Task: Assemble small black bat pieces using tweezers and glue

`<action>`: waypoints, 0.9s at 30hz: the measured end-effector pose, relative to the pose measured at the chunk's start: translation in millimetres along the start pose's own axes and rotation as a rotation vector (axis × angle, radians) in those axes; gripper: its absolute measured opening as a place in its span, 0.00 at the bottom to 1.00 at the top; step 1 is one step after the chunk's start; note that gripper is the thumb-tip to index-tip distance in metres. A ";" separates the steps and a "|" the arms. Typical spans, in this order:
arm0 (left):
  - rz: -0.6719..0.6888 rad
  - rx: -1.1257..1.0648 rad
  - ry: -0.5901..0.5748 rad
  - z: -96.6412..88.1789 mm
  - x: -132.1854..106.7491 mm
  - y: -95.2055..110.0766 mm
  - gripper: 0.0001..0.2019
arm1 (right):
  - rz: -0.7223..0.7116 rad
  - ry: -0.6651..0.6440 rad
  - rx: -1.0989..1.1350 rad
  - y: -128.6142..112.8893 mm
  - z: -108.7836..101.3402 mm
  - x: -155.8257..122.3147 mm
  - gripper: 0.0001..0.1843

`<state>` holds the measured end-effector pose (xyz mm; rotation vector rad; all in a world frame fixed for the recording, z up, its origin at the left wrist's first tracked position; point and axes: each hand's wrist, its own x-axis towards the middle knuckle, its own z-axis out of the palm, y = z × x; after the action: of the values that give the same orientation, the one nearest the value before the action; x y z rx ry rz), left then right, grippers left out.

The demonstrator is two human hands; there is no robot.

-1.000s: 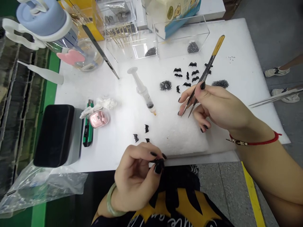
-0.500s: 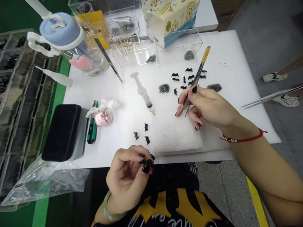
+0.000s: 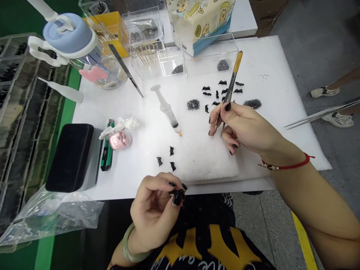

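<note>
My left hand is at the table's near edge, fingers pinched round a small black bat-shaped piece. My right hand grips a pair of tweezers with a yellow top end, tips pointing down at the white foam pad. Three bat-shaped pieces lie on the table just beyond my left hand. Several more bat pieces are scattered behind the tweezers, between two small heaps of tiny dark beads. A syringe lies left of the pad.
A black box, a green utility knife and a pink case sit at the left. Clear acrylic boxes, a blue-lidded bottle and a tissue box stand at the back. Another person's tweezers reach in from the right.
My right hand has drawn the tweezers slightly left and more upright over the pad. My left hand stays pinched on the bat piece. The view tilted and shifted a little.
</note>
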<state>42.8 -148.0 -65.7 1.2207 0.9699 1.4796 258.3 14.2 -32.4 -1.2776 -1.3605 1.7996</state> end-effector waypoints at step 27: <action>-0.005 0.072 -0.039 8.7 6.0 -1.0 0.13 | 0.097 -0.023 0.098 2.9 -10.0 -3.8 0.18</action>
<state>51.2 -141.9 -63.8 1.2933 1.0063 1.4223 269.3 14.2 -34.1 -1.2951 -1.2254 1.9271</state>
